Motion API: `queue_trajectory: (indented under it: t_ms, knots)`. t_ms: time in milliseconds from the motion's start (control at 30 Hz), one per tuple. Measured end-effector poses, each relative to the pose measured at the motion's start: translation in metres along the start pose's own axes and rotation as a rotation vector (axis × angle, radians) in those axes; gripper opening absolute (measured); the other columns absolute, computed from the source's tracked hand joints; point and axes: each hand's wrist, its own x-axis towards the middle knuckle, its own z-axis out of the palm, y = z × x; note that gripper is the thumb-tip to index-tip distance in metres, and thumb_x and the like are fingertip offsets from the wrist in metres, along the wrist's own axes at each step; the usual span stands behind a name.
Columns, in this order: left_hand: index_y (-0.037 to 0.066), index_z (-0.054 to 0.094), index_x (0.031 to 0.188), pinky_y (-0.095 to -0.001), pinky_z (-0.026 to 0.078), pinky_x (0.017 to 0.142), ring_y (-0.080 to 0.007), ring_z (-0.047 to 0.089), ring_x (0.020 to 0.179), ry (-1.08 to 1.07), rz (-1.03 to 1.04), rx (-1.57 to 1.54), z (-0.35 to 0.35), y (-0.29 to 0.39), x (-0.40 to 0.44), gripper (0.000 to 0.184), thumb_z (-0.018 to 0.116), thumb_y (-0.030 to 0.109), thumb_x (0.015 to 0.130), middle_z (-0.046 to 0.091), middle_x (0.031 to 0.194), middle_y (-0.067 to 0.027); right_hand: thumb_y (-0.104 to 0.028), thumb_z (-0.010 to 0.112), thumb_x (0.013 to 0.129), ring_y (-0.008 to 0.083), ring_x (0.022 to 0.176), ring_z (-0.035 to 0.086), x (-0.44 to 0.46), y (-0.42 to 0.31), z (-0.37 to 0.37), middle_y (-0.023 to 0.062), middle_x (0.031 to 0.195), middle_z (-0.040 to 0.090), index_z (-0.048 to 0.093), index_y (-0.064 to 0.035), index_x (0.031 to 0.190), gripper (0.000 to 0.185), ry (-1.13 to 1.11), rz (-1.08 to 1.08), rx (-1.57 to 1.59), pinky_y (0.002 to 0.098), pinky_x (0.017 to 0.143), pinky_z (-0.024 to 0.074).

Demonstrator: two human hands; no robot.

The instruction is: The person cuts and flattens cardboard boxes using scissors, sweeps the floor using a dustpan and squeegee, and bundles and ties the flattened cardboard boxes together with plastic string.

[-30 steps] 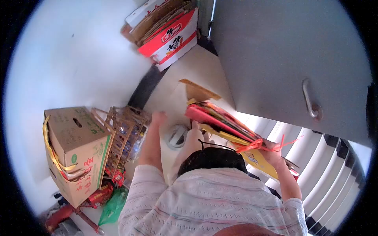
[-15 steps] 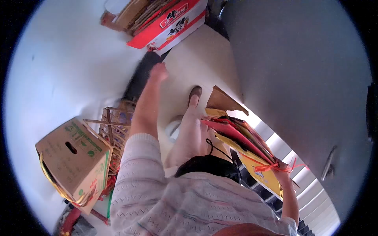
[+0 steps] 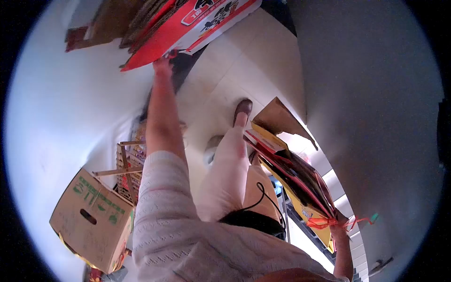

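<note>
At the top left, my left hand reaches to the lower edge of a stack of flattened cardboard with a red and white printed box on its outside. Its fingers are closed at a bit of red string there, partly blurred. My right hand, low at the right, is closed round the red string that ties a bundle of flattened cardboard. This bundle has red, yellow and brown sheets and hangs beside my right leg. A brown flap sticks out at its far end.
A brown carton with a hand hole stands at the left, beside a wooden rack. A grey door with a handle is at the right, a white wall at the left. Stairs show at the lower right.
My left hand has moved forward to the red and white cardboard stack and closed at its string. The stack is nearer. My right hand still holds the tied bundle.
</note>
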Motion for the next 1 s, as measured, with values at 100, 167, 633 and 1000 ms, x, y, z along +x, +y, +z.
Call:
queue_trajectory:
  t_ms: [100,167,633,1000]
  knots:
    - [0.005,0.044,0.115,-0.0496,0.048,0.073,-0.0336,0.058,0.086,-0.194,-0.371,-0.662,-0.010,0.005,0.025,0.042,0.058,0.022,0.079,0.057,0.100,-0.0140,-0.012,0.057,0.081,0.0196,0.081,0.060,0.001,-0.003,0.008,0.0116,0.091,0.063,0.055,0.0011,0.103,0.026,0.089,0.049,0.201,0.0315,0.069,0.0487]
    - [0.004,0.049,0.109,-0.0488,0.049,0.074,-0.0320,0.056,0.084,-0.234,-0.421,-0.660,-0.010,0.014,0.027,0.038,0.059,0.023,0.078,0.057,0.098,-0.0148,-0.014,0.058,0.082,0.0166,0.087,0.058,0.015,-0.046,0.000,0.0100,0.096,0.063,0.055,0.0024,0.104,0.028,0.027,0.064,0.215,0.0302,0.073,0.0482]
    - [0.002,0.059,0.099,-0.0432,0.049,0.071,-0.0320,0.060,0.081,-0.304,-0.430,-0.769,-0.035,-0.023,0.009,0.036,0.058,0.031,0.078,0.063,0.096,-0.0127,-0.007,0.062,0.076,0.0179,0.089,0.059,0.027,-0.094,0.006,0.0100,0.099,0.062,0.056,-0.0011,0.103,0.028,0.061,0.129,0.310,0.0301,0.077,0.0492]
    - [0.003,0.060,0.096,-0.0426,0.049,0.070,-0.0311,0.060,0.078,-0.190,-0.546,-0.487,-0.058,-0.104,-0.112,0.037,0.056,0.035,0.079,0.063,0.092,-0.0123,-0.008,0.059,0.078,0.0212,0.086,0.058,0.016,-0.059,0.018,0.0086,0.094,0.061,0.056,-0.0031,0.098,0.020,0.103,0.102,0.106,0.0349,0.078,0.0472]
